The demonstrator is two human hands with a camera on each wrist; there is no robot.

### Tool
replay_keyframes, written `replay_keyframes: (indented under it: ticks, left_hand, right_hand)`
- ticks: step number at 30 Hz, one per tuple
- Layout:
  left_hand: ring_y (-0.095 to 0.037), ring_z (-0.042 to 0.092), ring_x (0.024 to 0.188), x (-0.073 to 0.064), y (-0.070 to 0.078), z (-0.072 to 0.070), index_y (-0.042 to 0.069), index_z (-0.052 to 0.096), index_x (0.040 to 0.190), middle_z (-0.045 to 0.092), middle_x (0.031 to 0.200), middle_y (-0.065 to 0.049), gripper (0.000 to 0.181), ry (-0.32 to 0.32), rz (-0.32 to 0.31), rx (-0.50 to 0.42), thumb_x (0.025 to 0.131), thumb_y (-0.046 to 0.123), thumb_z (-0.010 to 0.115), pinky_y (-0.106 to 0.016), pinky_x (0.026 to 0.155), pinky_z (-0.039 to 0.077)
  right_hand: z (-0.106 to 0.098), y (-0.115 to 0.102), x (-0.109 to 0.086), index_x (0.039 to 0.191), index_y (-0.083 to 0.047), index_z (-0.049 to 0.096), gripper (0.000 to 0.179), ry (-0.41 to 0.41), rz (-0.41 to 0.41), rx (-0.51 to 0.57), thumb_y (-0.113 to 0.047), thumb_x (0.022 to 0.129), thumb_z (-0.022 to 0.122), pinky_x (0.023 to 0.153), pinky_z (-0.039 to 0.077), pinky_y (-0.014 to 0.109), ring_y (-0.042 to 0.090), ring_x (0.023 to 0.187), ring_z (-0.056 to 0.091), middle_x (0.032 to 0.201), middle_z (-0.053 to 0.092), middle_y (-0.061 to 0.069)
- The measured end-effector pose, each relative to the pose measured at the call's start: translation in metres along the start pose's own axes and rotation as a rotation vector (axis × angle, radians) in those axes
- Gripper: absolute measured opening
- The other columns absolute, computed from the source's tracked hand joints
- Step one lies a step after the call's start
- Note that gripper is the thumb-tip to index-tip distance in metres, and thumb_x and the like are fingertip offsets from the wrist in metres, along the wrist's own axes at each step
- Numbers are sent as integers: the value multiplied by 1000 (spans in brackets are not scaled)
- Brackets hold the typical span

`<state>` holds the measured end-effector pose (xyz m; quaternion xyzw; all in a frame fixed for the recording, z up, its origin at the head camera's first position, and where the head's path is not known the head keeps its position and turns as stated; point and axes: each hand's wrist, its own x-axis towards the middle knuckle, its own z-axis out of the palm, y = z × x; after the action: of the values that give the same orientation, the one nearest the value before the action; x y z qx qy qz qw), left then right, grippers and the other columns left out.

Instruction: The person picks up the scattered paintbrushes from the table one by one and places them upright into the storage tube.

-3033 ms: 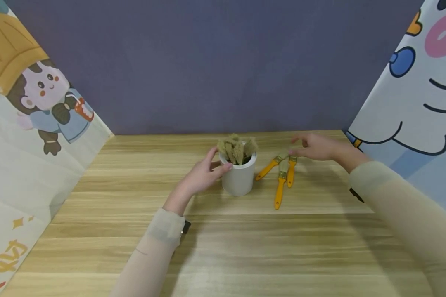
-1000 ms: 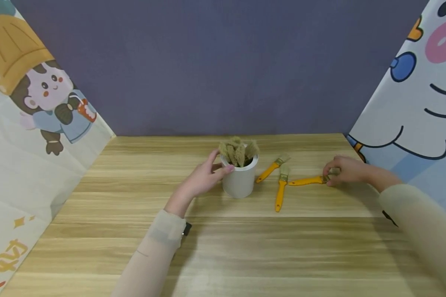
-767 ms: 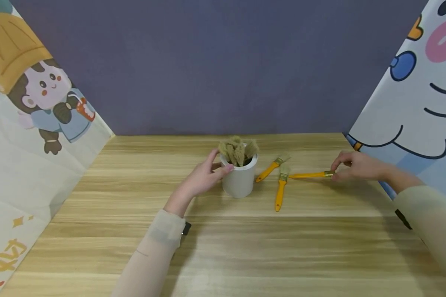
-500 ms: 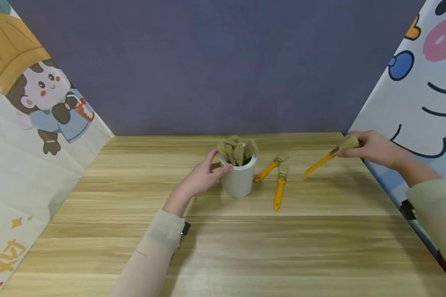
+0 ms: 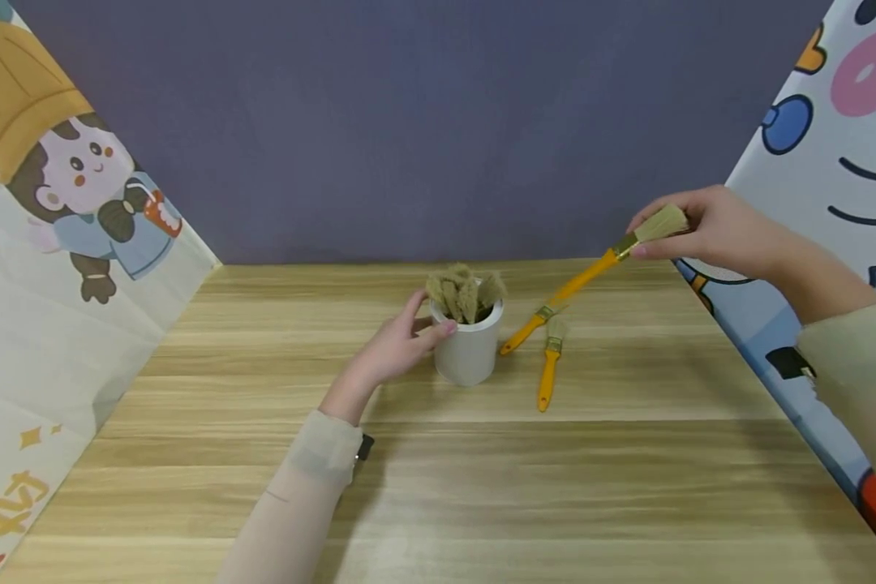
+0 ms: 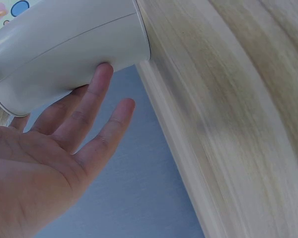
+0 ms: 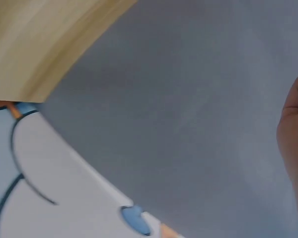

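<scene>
A white cylindrical pot (image 5: 467, 361) stands upright near the back of the wooden table, with several tan, bristly tufts (image 5: 461, 296) sticking out of its mouth. My left hand (image 5: 394, 345) holds the pot from the left, thumb at the rim; in the left wrist view its fingers lie along the pot wall (image 6: 74, 54). Raised at the back right, my right hand (image 5: 730, 231) pinches a paintbrush (image 5: 587, 276) near its metal band, the orange handle slanting down to the left. Two more orange-handled paintbrushes lie right of the pot, one angled (image 5: 526, 332), one pointing toward me (image 5: 548, 377).
The wooden table (image 5: 526, 495) ends at a dark blue-grey wall (image 5: 438, 138) behind. Cartoon-printed sheets flank it, one at left (image 5: 139, 324) and one at right (image 5: 803, 195). In the right wrist view only part of the right hand (image 7: 295, 129) shows, at the edge.
My right hand has gripped the rightmost paintbrush by its bristle end, drawn it right, then lifted it off the table and brought it up. My left hand has stayed at the pot.
</scene>
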<state>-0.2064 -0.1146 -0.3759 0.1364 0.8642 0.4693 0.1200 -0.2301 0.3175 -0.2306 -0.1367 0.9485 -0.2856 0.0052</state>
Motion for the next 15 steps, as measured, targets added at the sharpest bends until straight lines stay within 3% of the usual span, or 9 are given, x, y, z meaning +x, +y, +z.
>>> replay_keyframes:
  ticks: [5,15]
  left_hand:
    - [-35,49,153,0,0,-1,33,13,171,40,169,-22,93,-1,-7,-6,100,67,62,-53,114,55]
    - [-34,50,152,1,-2,-3,33,14,171,42,168,-22,93,-6,-5,5,99,69,61,-53,114,55]
  right_hand:
    - [4,-28,5,126,-21,74,39,-34,-30,-39,-38,93,85,55,37,34,25,63,44,70,54,7]
    - [14,-67,19,120,-24,77,33,-90,-117,8,-36,91,87,59,44,35,27,71,52,88,70,7]
